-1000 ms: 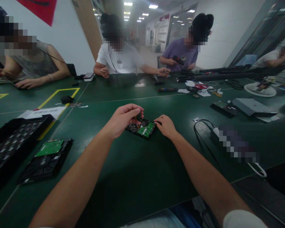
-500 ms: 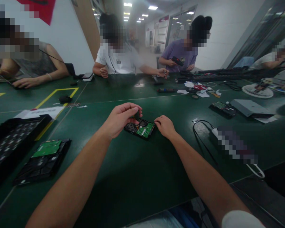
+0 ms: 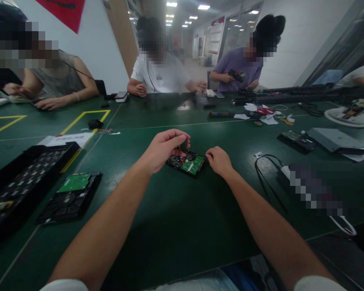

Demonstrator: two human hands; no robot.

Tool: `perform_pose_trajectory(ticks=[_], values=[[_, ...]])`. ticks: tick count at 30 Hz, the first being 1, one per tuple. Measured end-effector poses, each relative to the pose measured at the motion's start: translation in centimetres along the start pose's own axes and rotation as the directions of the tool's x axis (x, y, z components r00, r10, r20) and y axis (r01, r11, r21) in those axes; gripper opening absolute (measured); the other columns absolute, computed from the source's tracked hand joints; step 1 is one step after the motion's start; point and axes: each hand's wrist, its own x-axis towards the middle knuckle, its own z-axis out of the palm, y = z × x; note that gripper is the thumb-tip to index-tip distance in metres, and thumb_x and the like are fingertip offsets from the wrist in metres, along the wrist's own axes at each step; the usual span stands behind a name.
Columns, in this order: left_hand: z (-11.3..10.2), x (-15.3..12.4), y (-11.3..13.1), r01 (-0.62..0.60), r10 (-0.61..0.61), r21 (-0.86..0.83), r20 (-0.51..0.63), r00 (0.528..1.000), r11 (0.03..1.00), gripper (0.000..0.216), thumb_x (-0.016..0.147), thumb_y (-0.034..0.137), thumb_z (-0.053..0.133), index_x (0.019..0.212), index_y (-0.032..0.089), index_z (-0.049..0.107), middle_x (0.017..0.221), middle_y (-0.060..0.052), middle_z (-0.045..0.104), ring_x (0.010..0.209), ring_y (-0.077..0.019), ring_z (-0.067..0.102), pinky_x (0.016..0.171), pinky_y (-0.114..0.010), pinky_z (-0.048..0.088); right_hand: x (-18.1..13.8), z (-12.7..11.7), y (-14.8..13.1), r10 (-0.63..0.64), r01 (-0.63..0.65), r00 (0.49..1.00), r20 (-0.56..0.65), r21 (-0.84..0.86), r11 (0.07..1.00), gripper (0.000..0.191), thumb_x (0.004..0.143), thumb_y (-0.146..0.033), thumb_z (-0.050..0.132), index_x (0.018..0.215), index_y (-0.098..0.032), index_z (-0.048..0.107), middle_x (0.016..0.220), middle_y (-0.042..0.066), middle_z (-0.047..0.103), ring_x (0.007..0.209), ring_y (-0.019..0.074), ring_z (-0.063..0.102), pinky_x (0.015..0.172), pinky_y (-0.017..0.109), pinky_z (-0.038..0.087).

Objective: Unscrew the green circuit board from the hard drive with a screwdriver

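Note:
A hard drive [image 3: 194, 165] with a green circuit board lies on the green table in front of me. Over its left part, my left hand [image 3: 170, 147] is closed in a pinch around a small, slim tool that looks like a screwdriver, mostly covered by the fingers. At the right edge of the drive, my right hand [image 3: 219, 161] has its fingers curled together, the fingertips against that edge. A second, larger hard drive [image 3: 75, 198] with a green board rests to the left, beside my left forearm.
A black tray [image 3: 33, 178] with compartments stands at the left. To the right are a power strip [image 3: 309, 186] with a cable, another hard drive [image 3: 297, 140] and a grey metal box [image 3: 336, 139]. A white fan grille [image 3: 347, 117] lies farther back. Several people sit across the table.
The view has turned slightly left, so everything sits farther right. My hands keep nearly the same places at the drive. Across the table, a person's hand has shifted near a white object.

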Motion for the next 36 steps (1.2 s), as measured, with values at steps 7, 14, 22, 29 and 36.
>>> perform_pose_trajectory(ticks=[7,14,22,29,36], values=[[0.22,-0.01,-0.07,0.018,-0.018,0.005,0.004,1.000,1.000,0.025,0.085,0.038,0.079,0.094,0.016,0.075,0.095,-0.008,0.071,0.089,-0.0198,0.067,0.064,-0.026,0.057,0.02,0.11,0.26,0.068,-0.068,0.998,-0.012,-0.025,0.997,0.020,0.101,-0.020,0.052,0.099,-0.020,0.072,0.103,0.011,0.067,0.091,0.0243,0.062,0.077,0.037,0.047],[0.34,-0.04,-0.18,0.016,-0.016,0.011,-0.002,1.000,1.000,0.026,0.083,0.038,0.079,0.094,0.015,0.075,0.096,-0.009,0.072,0.089,-0.0211,0.069,0.064,-0.027,0.058,0.07,0.09,0.47,0.116,-0.118,0.992,-0.045,-0.050,0.992,0.018,0.100,-0.022,0.054,0.098,-0.021,0.072,0.102,0.011,0.067,0.096,0.0253,0.062,0.082,0.038,0.049],[0.20,-0.05,-0.34,0.027,-0.027,0.018,-0.001,1.000,0.999,0.027,0.084,0.039,0.079,0.096,0.015,0.076,0.098,-0.009,0.072,0.089,-0.0205,0.069,0.064,-0.027,0.058,0.18,-0.38,0.05,0.173,-0.175,0.982,-0.080,-0.017,0.984,0.021,0.104,-0.025,0.048,0.106,-0.018,0.068,0.099,0.011,0.073,0.088,0.0230,0.066,0.076,0.036,0.048],[0.29,-0.05,-0.25,0.028,-0.028,0.017,-0.009,1.000,0.999,0.025,0.083,0.037,0.079,0.095,0.015,0.076,0.096,-0.009,0.072,0.088,-0.0204,0.069,0.064,-0.027,0.058,0.17,-0.49,-0.01,0.149,-0.149,0.986,-0.080,0.011,0.989,0.016,0.101,-0.023,0.052,0.100,-0.019,0.067,0.097,0.010,0.074,0.084,0.0217,0.067,0.076,0.035,0.047],[0.13,0.04,-0.30,0.016,-0.016,0.010,0.000,1.000,1.000,0.025,0.084,0.038,0.079,0.094,0.015,0.076,0.095,-0.009,0.072,0.089,-0.0208,0.069,0.063,-0.027,0.058,0.06,-0.33,0.40,0.117,-0.115,0.989,-0.089,0.034,0.993,0.012,0.096,-0.021,0.056,0.096,-0.020,0.067,0.095,0.008,0.072,0.083,0.0214,0.065,0.077,0.035,0.047]])
